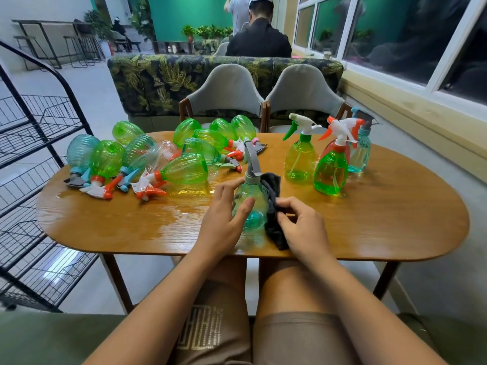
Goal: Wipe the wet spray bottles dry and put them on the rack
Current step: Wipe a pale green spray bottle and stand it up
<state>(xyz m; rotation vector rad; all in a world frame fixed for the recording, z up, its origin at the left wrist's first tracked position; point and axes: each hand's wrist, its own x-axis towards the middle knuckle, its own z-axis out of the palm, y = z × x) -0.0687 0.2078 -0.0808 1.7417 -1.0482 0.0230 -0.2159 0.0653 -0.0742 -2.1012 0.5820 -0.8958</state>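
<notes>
While being gripped: teal spray bottle [250,206], grey trigger head, upright near front edge of wooden table [369,222].
Left hand [224,214]: wrapped round bottle body, thumb across front.
Right hand [303,227]: pinching dark cloth [274,206] against bottle's right side.
Lying bottles [184,169]: heaped on wet left half, green, teal, clear.
Upright bottles [300,159]: grouped far right.
Wire rack [39,143]: black, beside table's left end.

toppled bottles [147,164] crowding left, upright bottles [329,159] right
</notes>
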